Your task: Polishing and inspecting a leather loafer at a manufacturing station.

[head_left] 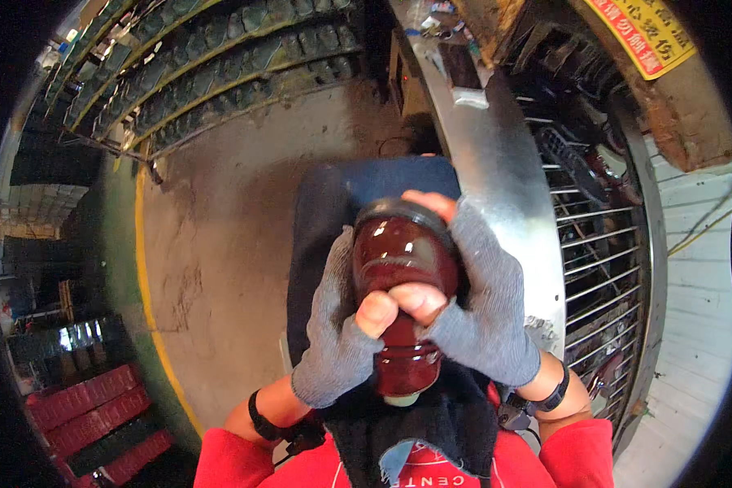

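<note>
A glossy dark red shoe (398,248) is held in front of my chest, its toe pointing away from me and a black sole edge around the toe. A small pale piece shows at its near end. My left hand (337,329), in a grey fingerless glove, wraps the shoe's left side with the thumb on top. My right hand (484,301), gloved the same way, grips the right side; its thumb meets the left one over the middle of the shoe. Fingertips of the right hand show past the toe. The left fingers are hidden beneath the shoe.
Right of me runs a metal counter edge (504,154) beside a rack of metal bars (602,276) carrying dark shoes. Shelves (244,69) of dark shoe-like shapes stand at the far left. Dark blue cloth (321,211) lies below the shoe. Red slatted crates (89,411) stand at lower left.
</note>
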Motion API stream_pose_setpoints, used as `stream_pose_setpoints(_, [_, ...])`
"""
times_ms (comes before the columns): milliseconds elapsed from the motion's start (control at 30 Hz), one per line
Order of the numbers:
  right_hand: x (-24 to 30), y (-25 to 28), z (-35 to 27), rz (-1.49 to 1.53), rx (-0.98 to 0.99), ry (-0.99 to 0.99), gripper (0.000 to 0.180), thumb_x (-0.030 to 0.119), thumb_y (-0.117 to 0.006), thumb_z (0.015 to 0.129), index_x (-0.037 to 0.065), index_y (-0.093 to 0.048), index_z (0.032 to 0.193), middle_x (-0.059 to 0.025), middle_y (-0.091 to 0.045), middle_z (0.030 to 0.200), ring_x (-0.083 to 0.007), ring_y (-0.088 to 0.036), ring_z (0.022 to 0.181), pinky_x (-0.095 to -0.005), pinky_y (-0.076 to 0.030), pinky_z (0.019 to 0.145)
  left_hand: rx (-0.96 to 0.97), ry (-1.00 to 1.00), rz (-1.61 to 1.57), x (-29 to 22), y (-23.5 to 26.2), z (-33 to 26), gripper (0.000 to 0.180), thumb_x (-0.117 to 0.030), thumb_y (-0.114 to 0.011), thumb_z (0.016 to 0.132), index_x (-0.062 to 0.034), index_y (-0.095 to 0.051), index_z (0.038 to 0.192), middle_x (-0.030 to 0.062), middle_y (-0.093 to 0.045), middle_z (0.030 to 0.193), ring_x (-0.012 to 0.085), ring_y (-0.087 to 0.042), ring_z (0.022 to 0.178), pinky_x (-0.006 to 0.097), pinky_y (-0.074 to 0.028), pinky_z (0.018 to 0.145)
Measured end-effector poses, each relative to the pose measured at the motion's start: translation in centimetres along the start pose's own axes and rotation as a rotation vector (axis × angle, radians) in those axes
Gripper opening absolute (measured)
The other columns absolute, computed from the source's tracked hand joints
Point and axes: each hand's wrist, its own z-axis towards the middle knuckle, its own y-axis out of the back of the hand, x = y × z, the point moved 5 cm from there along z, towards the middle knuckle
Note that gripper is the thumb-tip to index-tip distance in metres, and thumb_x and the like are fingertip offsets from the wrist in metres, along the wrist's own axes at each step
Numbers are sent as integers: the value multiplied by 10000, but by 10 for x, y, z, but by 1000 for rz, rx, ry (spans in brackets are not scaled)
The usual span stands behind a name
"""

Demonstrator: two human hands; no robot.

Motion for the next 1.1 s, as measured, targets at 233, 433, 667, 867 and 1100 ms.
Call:
stream_pose_setpoints(233, [-78, -51, -49, 1096, -55, -580, 767, 569, -614, 1010, 57, -425, 1548, -129, -562, 1481, -258, -575, 1342, -429, -474, 1141, 133, -318, 199, -42, 6, 53, 817, -639, -550, 1025, 27, -499, 1494, 169, -606, 1402, 292, -607, 1274, 396, -442, 1119])
stream_pose_setpoints(433, [-132, -72, -50, 1310, 160, -750, 618, 451, -543, 1087, 32, -435, 1528, -224, -619, 1414, -322, -696, 1201, -474, -589, 1046, 238, -228, 23, -42, -22, 116, 527, -404, -394, 1153, -15, -671, 928, 88, -675, 970, 177, -620, 976, 327, -484, 931])
stream_pose_setpoints(667, [-122, -56, -122, 1493, -18, -969, 1177, 797, -736, 773, -32, -399, 1537, -282, -592, 1419, -400, -633, 1278, -517, -500, 1134, 131, -186, -1, -16, -11, 101, 401, -394, -483, 1110, -61, -679, 1002, -1, -585, 926, 95, -520, 869, 260, -429, 784])
stream_pose_setpoints(867, [-109, -46, -118, 859, 168, -841, 1111, 593, -866, 729, -17, -415, 1540, -223, -608, 1417, -334, -648, 1266, -457, -528, 1105, 4, -92, -180, -1, -7, 84, 343, -319, -556, 1068, -77, -665, 1284, -40, -543, 997, 72, -469, 874, 227, -403, 793])
stream_pose_setpoints(1100, [-98, -48, -109, 822, 58, -928, 825, 510, -797, 860, 39, -538, 1485, -83, -663, 1344, -195, -649, 1193, -364, -511, 1055, -199, -490, 280, 13, 1, 52, 557, -223, -608, 1001, 3, -522, 1503, 208, -515, 1518, 354, -458, 1431, 429, -316, 1215])
